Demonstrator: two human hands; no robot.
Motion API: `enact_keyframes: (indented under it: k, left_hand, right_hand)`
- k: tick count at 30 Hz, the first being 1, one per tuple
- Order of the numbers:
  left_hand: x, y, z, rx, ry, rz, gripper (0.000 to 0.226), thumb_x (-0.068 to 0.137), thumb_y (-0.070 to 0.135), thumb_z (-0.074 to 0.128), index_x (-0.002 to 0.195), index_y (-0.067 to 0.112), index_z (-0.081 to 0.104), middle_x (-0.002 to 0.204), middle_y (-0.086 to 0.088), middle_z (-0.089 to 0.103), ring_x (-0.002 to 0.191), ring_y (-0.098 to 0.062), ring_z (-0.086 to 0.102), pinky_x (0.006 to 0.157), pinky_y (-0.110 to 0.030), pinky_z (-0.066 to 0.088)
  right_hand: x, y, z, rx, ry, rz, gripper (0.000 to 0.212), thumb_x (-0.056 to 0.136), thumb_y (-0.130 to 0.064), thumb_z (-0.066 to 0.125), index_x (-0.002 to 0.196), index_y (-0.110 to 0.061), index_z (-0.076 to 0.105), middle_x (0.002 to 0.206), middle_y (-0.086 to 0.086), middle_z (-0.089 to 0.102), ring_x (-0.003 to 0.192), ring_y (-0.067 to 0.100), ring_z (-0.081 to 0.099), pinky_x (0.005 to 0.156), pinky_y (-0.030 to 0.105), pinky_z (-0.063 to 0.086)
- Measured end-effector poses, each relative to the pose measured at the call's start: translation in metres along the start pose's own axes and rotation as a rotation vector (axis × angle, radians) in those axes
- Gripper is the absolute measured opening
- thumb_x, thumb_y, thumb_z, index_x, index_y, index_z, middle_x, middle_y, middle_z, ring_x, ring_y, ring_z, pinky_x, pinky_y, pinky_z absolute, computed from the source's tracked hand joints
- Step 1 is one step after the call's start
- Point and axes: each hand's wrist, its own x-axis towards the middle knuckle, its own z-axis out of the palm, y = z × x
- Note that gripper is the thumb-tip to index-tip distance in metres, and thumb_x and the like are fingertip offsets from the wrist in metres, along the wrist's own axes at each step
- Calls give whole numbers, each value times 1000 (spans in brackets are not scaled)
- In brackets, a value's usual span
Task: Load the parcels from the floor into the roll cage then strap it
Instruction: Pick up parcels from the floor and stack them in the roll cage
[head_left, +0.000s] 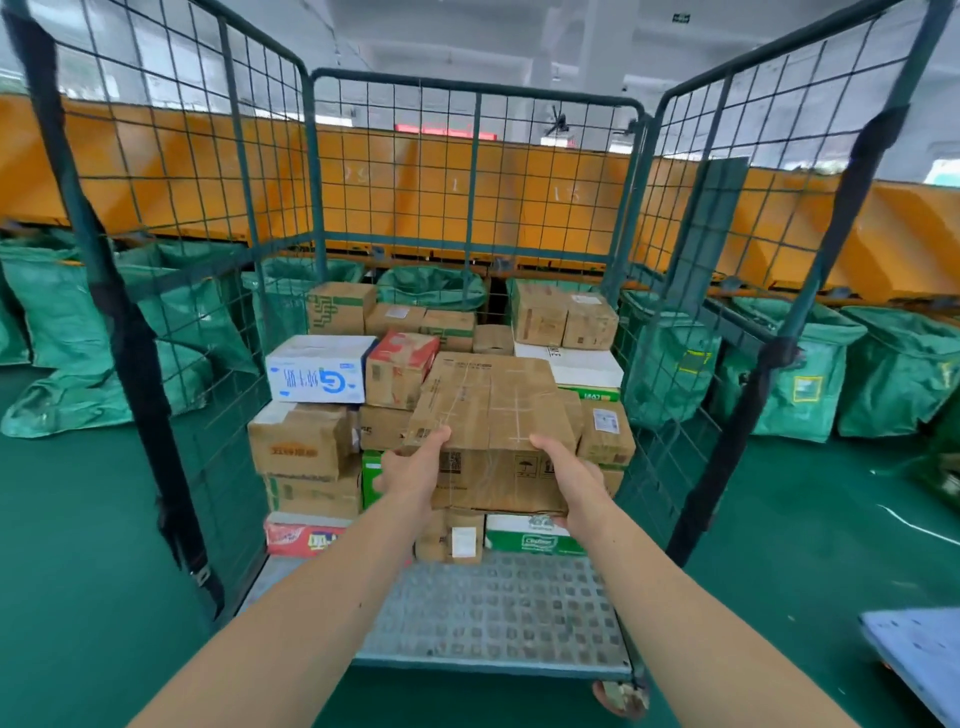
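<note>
Now the left hand (413, 470) grips the near left corner of a brown box (493, 410), thumb lying on the top face, the other fingers hidden behind the box's side. The right hand (574, 475) grips the near right corner, thumb on top and fingers curled under the bottom edge. Both arms are stretched forward. The box is held inside the open front of the cage (470, 182), above the bare metal deck (493, 608), and right against the stack (306, 447) of parcels that fills the back half; whether its far end rests on a parcel cannot be told. Just left of the box, a red box (400, 366) and a white box (317, 369) sit on top of the stack. A black strap (130, 332) hangs down the cage's left front post, and another strap (769, 374) runs down the right one; both hang unfastened. The cage stands on a green floor (78, 545). Green bags (62, 322) line up behind it, under an orange wall (914, 244)
</note>
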Motion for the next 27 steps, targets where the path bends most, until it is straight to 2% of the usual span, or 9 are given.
enact_keyframes:
  k: [4,8,11,13,17,22,23,25,27]
  left_hand:
    - [91,38,26,37,15,10,103,67,56,81,149,24,28,150,-7,28,129,-35,39,99,-59,45]
    - [162,67,44,27,-7,22,111,54,63,80,146,25,31,147,-8,34,127,-35,43,98,-59,46]
    - [213,79,59,64,26,1,103,66,57,80,150,26,27,150,-7,29,131,-35,40,100,-59,44]
    - [240,83,69,76,18,-13,106,64,59,80,151,30,26,150,-7,29,131,-35,40,101,-58,44]
    - [295,93,98,99,-18,-37,122,40,72,75,147,29,32,145,-7,36,124,-34,45,97,-58,47]
    - [409,96,151,116,17,-53,132,27,87,71,143,33,37,137,-5,47,119,-35,50,94,-58,48]
    - [413,108,165,114,24,-55,132,28,86,71,143,32,37,136,-5,49,118,-35,51,93,-57,49]
    - [434,123,193,79,27,-51,130,34,78,75,146,26,34,138,-5,48,122,-35,50,97,-55,49]
    - [465,133,222,73,43,-47,125,43,75,77,148,25,30,144,-3,43,129,-34,45,103,-53,44]
  right_hand:
    - [82,-25,48,17,12,-8,105,71,-52,81,152,-14,27,147,7,42,129,31,45,111,53,37]
    - [149,-44,84,24,-2,-16,99,68,-57,81,147,-17,35,141,5,46,126,30,47,110,52,39]
    - [195,-50,106,18,-1,7,100,67,-59,80,147,-18,36,143,6,47,127,30,47,111,52,38]
    - [225,-54,114,26,9,27,100,69,-57,80,149,-17,34,144,7,46,129,30,46,111,52,37]
    - [289,-68,130,8,5,67,124,37,-68,79,145,-21,42,140,4,52,124,29,51,109,52,40]
    - [406,-87,141,-13,-49,95,135,21,-76,82,142,-27,47,141,0,52,125,25,51,109,50,39]
    - [430,-96,143,-23,-66,99,131,26,-76,82,143,-27,47,142,0,51,126,26,50,109,50,39]
    - [467,-116,148,-35,-72,89,108,55,-68,80,145,-22,43,143,3,49,127,27,48,108,50,40]
    - [519,-131,151,-47,-45,99,93,73,-57,77,146,-15,38,142,6,49,124,29,49,98,47,44]
